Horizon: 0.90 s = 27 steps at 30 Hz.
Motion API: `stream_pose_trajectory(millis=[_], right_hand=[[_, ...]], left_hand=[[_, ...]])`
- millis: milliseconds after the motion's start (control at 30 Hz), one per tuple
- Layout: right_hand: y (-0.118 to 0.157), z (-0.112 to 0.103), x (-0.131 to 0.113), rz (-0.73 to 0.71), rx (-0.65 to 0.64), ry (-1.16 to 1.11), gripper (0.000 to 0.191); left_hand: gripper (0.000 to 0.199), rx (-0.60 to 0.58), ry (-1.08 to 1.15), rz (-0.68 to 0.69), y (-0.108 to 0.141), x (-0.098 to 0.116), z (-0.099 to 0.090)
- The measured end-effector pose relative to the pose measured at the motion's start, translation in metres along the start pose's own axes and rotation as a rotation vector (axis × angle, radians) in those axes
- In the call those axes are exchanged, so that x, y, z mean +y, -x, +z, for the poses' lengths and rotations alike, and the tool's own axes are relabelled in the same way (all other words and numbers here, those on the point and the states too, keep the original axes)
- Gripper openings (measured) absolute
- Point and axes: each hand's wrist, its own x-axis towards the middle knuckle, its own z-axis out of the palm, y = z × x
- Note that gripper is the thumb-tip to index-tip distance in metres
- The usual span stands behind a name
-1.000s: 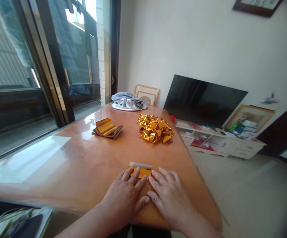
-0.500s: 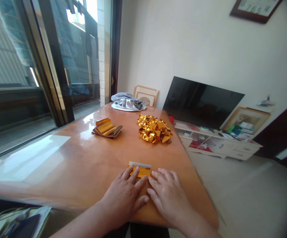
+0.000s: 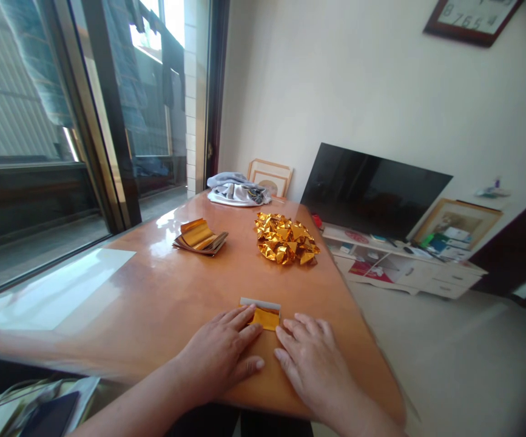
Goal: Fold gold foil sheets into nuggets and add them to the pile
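Note:
A folded sheet of gold foil paper (image 3: pixel 266 318) lies flat near the front of the table, with a pale strip along its far edge. My left hand (image 3: pixel 226 349) rests on the sheet's left part, fingers stretched out and thumb apart. At the lower right corner of the sheet, my right hand (image 3: pixel 307 358) lies on the table with its fingers spread; its fingertips are at the paper's edge. Beyond the hands sit a stack of gold paper sheets (image 3: pixel 200 237), its top sheet curling up, and a pile of folded gold foil pieces (image 3: pixel 286 238).
The brown table (image 3: pixel 190 291) runs away toward the wall. Crumpled grey cloth (image 3: pixel 238 189) and picture frames (image 3: pixel 269 176) are at its far end. A television (image 3: pixel 374 191) stands on a white cabinet (image 3: pixel 411 267) to the right. A bag (image 3: pixel 39 403) is at the lower left.
My left hand has slid back and left across the foil paper, uncovering more of its gold surface. My right hand stays beside the paper. The view has shifted slightly.

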Motion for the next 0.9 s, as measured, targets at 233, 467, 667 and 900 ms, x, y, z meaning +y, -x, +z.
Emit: stream_pose_trajectory(millis=[233, 467, 667, 900], right_hand=[[-0.001, -0.002, -0.001, 0.001, -0.001, -0.004, 0.031], [-0.002, -0.002, -0.001, 0.010, -0.018, -0.012, 0.031], [-0.002, -0.002, 0.000, -0.014, -0.015, -0.046, 0.033], [-0.014, -0.007, 0.002, -0.026, -0.005, -0.116, 0.021]], left_hand=[[0.048, 0.031, -0.031, 0.066, 0.008, -0.020, -0.009], [0.045, 0.002, -0.070, 0.040, 0.018, -0.035, -0.017], [0.038, 0.034, -0.077, 0.061, 0.015, -0.034, -0.021], [0.029, 0.013, -0.044, 0.066, -0.001, -0.026, -0.025]])
